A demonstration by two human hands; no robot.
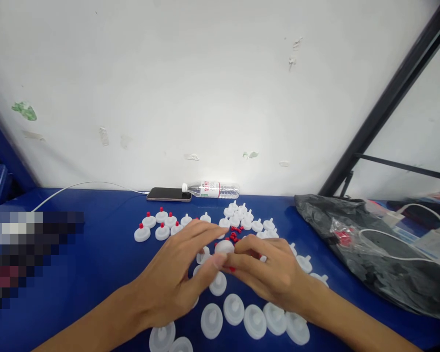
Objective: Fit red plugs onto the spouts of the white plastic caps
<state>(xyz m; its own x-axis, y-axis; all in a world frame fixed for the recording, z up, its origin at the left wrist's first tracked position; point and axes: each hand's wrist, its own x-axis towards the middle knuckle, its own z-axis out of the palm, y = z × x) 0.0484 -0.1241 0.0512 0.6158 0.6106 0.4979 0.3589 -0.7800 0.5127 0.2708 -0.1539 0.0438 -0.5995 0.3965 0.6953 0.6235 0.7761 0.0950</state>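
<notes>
A round white plastic cap (224, 247) sits between the fingertips of both hands, above the blue table. My left hand (176, 269) arches around its left side, thumb pressed near its lower edge and fingers over the far side. My right hand (267, 266) is closed at the cap's right side, fingertips meeting my left thumb. A small red tip cap (232, 269) peeks out under the right fingers; its contact with the white cap is hidden. Loose red tip caps (234, 235) lie just beyond the hands. Several white spouted caps (254, 320) surround them.
White caps with red tips (142, 232) stand at the left back. A phone (168, 194) on a cable and a lying water bottle (209, 189) rest by the wall. Black plastic sheeting (326, 234), a bag of red pieces (343, 237) and a white cable occupy the right.
</notes>
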